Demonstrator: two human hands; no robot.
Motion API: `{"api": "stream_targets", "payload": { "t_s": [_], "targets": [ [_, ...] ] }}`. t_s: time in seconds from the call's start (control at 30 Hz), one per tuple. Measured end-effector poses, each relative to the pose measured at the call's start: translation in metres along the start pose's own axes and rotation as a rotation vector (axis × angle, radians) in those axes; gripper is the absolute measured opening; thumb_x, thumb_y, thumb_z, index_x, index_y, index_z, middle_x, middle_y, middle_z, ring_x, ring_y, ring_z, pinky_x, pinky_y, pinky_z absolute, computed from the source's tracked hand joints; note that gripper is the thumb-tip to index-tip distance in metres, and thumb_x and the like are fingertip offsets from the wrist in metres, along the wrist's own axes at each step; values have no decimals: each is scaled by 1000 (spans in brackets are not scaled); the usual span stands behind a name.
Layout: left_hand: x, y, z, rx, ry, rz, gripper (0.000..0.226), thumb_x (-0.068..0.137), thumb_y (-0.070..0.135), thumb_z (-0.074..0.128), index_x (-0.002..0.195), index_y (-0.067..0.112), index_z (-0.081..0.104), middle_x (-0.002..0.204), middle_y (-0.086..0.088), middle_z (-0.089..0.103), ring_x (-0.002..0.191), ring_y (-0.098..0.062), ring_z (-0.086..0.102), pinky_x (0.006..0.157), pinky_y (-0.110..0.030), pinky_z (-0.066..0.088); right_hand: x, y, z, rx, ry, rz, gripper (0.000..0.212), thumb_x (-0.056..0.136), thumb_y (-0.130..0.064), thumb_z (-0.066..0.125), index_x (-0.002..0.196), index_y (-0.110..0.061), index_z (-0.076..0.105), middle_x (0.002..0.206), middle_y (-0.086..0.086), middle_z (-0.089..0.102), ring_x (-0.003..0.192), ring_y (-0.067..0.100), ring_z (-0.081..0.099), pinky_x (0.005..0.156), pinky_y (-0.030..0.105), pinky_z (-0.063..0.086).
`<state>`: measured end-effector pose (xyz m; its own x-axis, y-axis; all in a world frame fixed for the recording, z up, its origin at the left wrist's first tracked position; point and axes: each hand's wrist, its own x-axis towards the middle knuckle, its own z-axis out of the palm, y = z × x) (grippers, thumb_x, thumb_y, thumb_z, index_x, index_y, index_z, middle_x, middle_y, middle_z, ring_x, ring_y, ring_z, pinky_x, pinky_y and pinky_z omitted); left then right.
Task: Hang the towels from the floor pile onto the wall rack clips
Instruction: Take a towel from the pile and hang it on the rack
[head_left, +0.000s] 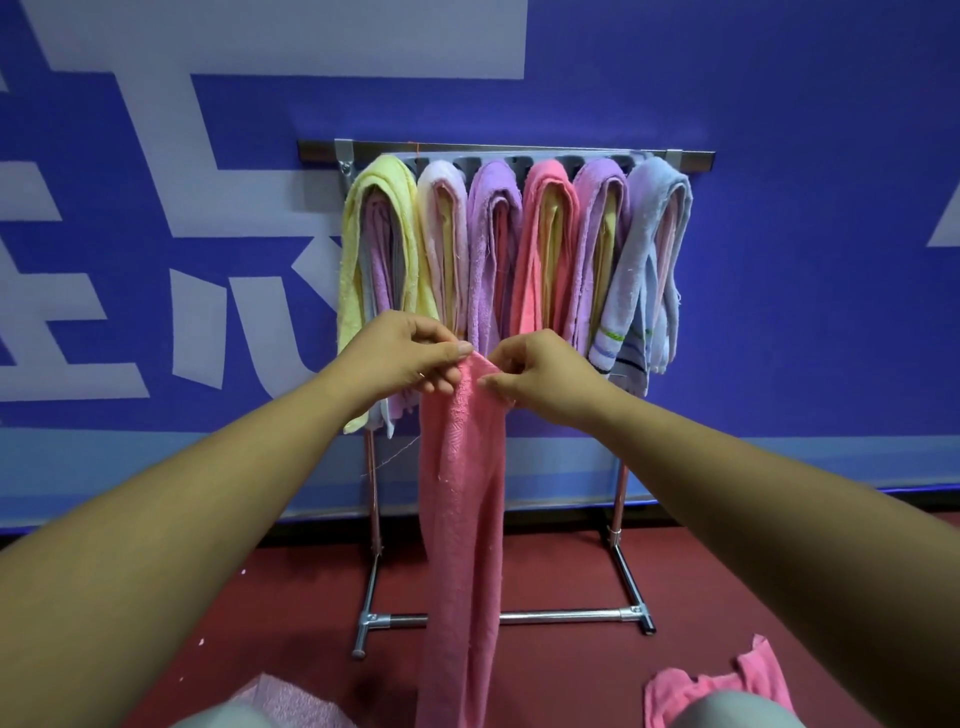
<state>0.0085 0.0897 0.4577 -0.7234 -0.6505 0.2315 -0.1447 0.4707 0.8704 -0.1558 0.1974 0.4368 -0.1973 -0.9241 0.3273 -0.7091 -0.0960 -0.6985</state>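
Head view, left hand (405, 358), right hand (545, 382) pinching pink towel (462, 499), bottom cropped

1. The long pink terry towel (462, 519) runs off the bottom edge.
2. A crumpled pink towel (680, 696) on the red floor (545, 675) is partly hidden by a grey-clad knee (737, 714).
3. On the grey metal rack (693, 158), hanging folded towels (545, 234) cover the clips.

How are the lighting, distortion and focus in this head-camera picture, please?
Head view: lighting is soft and even, with faint glints on the chrome base bar; wide-angle stretch enlarges the forearms toward the lower corners; the pink towel pinched by the left hand and right hand is sharp, while the knee at the bottom edge is blurred.
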Motion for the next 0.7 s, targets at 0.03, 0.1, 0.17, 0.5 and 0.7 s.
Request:
{"api": "stream_targets", "payload": {
  "t_s": [0.03,0.1,0.17,0.5,0.7],
  "targets": [
    [0,-1,0,1,-1,1,17,88,21,71,94,4,72,78,-15,75,65,-16,71,57,-19,54,1,3,0,-45,8,-6,17,91,-17,71,75,-17,67,67,1,66,61,12,63,60,29,52],
    [0,-3,-2,47,-5,17,18,89,21,71,94,4,72,78,-14,75,65,-15,70,56,-18,53,-1,4,-2,-55,23,8,15,95,-17,66,80,-12,66,67,0,62,59,10,56,59,29,48],
    [-1,-7,-6,138,-16,37,18,89,23,71,92,6,72,76,-11,75,63,-13,69,53,-15,50,-3,4,-5,53,30,50,16,97,-16,63,82,-9,63,64,0,57,52,7,52,53,25,45],
    [-12,-55,-38,416,-250,-156,13,88,38,70,91,26,74,87,-4,67,78,-14,64,74,-32,59,-9,10,-34,526,169,234,6,91,4,65,85,7,63,64,15,57,43,10,55,42,18,44],
    [6,-5,-44,283,270,85,12,88,31,71,84,21,76,82,0,72,79,-14,65,75,-30,52,14,-13,-47,847,260,328,11,88,9,62,78,4,62,60,10,59,47,11,58,47,19,52]
  ]
}}
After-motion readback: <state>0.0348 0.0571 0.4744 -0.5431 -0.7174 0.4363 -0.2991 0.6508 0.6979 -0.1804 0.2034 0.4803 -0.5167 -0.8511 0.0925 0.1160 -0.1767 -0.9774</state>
